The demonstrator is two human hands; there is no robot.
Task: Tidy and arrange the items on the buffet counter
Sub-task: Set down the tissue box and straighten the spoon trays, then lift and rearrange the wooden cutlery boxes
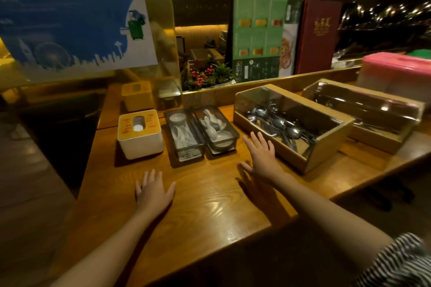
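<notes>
Both hands are open, fingers spread, holding nothing. The left hand (pixel 154 191) is low over the wooden counter (pixel 210 205), on the near side. The right hand (pixel 262 156) is just beside the wooden box (pixel 326 147) of metal spoons. Left of it sit two clear trays (pixel 190 155) of white spoons, then a tissue box (pixel 140 144).

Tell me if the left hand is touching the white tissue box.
Apart. The head view shows bare wooden counter between the left hand and the white tissue box; the hand stops well short.
</notes>
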